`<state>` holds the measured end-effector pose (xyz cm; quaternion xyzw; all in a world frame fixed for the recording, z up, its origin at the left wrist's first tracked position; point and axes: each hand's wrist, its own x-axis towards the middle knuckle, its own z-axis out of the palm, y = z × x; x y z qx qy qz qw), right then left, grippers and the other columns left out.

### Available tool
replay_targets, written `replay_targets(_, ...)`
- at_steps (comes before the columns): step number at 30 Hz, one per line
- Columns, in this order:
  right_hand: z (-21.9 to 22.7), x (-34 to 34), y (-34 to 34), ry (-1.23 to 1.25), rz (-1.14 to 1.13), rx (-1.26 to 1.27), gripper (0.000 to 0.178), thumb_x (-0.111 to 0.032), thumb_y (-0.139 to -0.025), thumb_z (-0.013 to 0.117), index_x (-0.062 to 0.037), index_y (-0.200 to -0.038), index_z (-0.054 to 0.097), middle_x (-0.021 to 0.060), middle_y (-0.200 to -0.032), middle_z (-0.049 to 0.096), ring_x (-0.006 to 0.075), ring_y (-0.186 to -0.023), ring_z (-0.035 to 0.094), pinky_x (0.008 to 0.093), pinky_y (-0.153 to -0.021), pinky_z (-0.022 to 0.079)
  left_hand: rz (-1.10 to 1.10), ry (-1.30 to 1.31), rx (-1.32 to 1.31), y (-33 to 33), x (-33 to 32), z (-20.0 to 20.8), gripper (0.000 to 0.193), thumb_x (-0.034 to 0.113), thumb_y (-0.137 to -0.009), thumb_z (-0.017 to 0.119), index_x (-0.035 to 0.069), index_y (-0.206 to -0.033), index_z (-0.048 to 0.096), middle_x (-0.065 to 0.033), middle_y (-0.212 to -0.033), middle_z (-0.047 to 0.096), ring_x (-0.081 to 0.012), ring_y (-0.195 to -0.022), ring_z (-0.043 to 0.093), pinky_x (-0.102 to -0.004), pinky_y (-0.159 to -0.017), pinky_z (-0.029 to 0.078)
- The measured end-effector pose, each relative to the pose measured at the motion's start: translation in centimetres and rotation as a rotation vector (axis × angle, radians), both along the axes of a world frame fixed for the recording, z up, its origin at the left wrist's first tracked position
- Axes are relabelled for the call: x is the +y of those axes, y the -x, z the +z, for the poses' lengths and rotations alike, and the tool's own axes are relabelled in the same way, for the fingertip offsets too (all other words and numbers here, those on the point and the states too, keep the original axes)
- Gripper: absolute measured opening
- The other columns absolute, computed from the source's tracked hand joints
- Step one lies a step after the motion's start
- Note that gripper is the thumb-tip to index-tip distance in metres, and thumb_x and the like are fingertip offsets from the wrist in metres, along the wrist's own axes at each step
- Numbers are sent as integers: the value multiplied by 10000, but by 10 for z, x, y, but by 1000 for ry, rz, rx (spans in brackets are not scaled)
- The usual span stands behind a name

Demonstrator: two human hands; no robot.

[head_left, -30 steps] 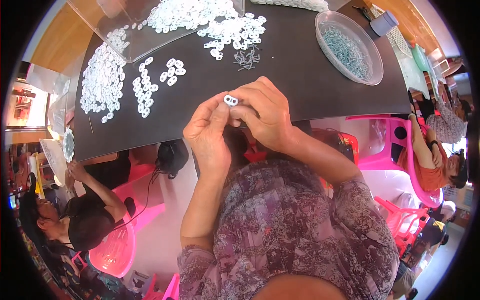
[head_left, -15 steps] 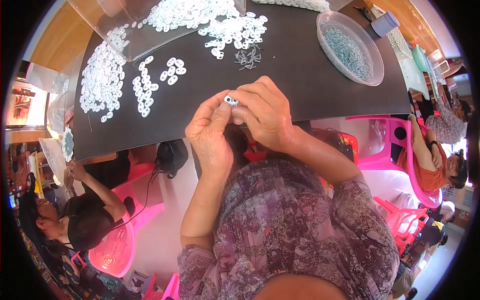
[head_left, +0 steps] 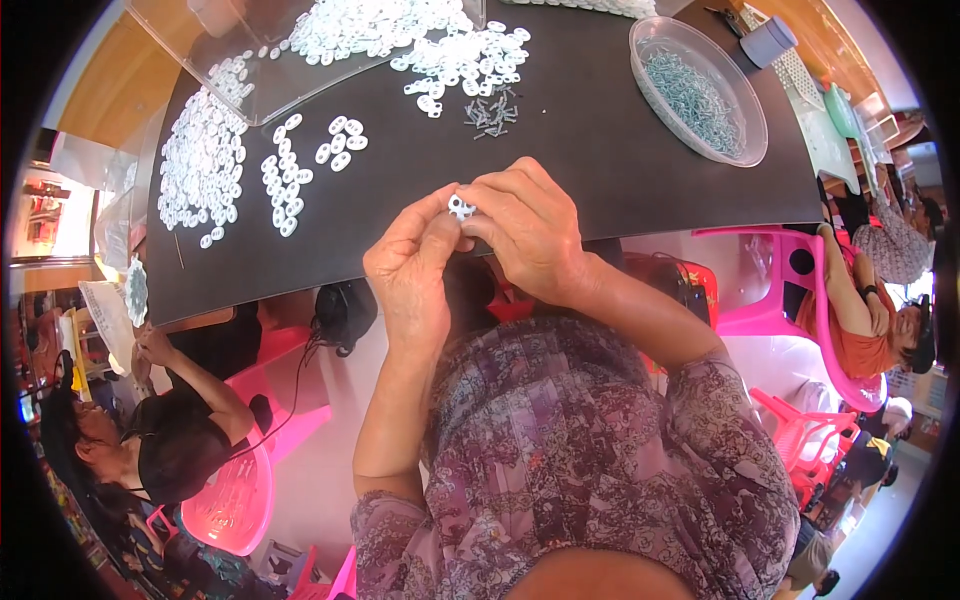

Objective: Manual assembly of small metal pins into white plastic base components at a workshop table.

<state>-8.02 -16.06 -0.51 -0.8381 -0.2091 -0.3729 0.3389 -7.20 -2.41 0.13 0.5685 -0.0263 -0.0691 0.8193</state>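
Note:
A small white plastic piece with dark holes (head_left: pixel 461 208) is pinched between both hands, just above the near edge of the dark table (head_left: pixel 590 185). My left hand (head_left: pixel 410 262) grips its left side with thumb and fingertips. On its right side, my right hand (head_left: pixel 530 230) closes with thumb and fingers. The fingers cover much of the piece. Beyond the hands lie a small heap of short grey pins (head_left: pixel 490 112) and a pile of white two-holed pieces (head_left: pixel 465 62). Several more oval pieces (head_left: pixel 342 142) are spread to the left.
A round clear tub (head_left: pixel 748 135) of greenish-grey pins stands at the right. A large pile of white ovals (head_left: pixel 200 165) covers the table's left side, beside a clear plastic box (head_left: pixel 262 108). Other people sit on both sides, near pink chairs (head_left: pixel 255 490).
Both hands have turned the small white piece slightly, so more of its holes show. My left hand has shifted a little to the left; the grip is kept.

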Motion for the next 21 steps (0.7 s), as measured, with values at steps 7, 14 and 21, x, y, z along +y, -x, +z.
replay_targets(7, -3, 0, 1, 10, 22, -5, 225, -20, -668, 683, 27, -882, 634, 119, -871, 620, 245, -723, 550, 326, -607, 454, -44, -56, -40, 0, 7, -2, 215, 2, -873, 586, -44, -1077, 637, -55, -879, 630, -91, -710, 548, -202, -646, 460)
replay_targets(14, 1, 7, 3, -91, 34, 32, 253, -1, -676, 682, 29, -923, 635, 119, -860, 625, 239, -706, 551, 317, -591, 455, 15, -92, -175, 3, 4, -7, 224, 57, -891, 590, -50, -1086, 623, -47, -878, 611, -83, -715, 538, -201, -636, 455)
replay_targets(21, -1, 11, 2, -117, 21, 19, 275, -12, -669, 691, 20, -929, 609, 110, -849, 606, 237, -703, 540, 317, -586, 455, 107, 21, -151, 3, -2, -14, 221, 108, -881, 613, -44, -1042, 614, -43, -835, 608, -87, -679, 520, -209, -602, 443)
